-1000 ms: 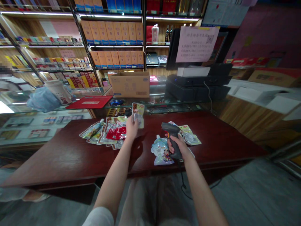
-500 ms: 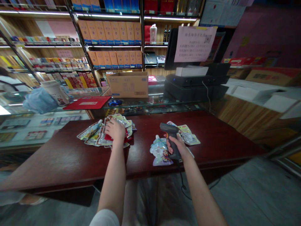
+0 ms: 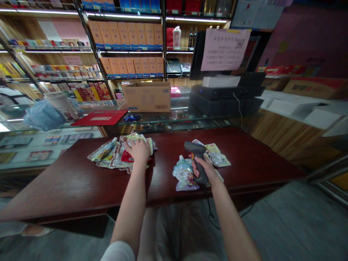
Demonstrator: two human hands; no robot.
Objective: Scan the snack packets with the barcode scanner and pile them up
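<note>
My left hand point(image 3: 139, 149) lies palm down on a heap of flat plastic packets point(image 3: 111, 159), its fingers spread over the upper ones. A red packet point(image 3: 126, 156) shows beside the wrist. In my right hand point(image 3: 202, 167) is a black handheld barcode scanner point(image 3: 195, 148), gripped by its handle, its head tilted up and left; a cord hangs below it. Left of the scanner's handle lies a blue and purple spouted pouch point(image 3: 186, 176). More packets, among them a pale yellow-green packet point(image 3: 218, 156), lie behind and right of my right hand.
The dark red table point(image 3: 70, 181) holds both groups of packets. Behind it, a glass counter carries a cardboard box point(image 3: 148, 97), a red folder point(image 3: 100, 117), a blue mouse point(image 3: 132, 118), a cup point(image 3: 62, 105) and a black register point(image 3: 224, 99). Stocked shelves stand further back.
My left hand has shifted slightly right across the heap, with its fingers spread wider. The right hand still holds the scanner in about the same place.
</note>
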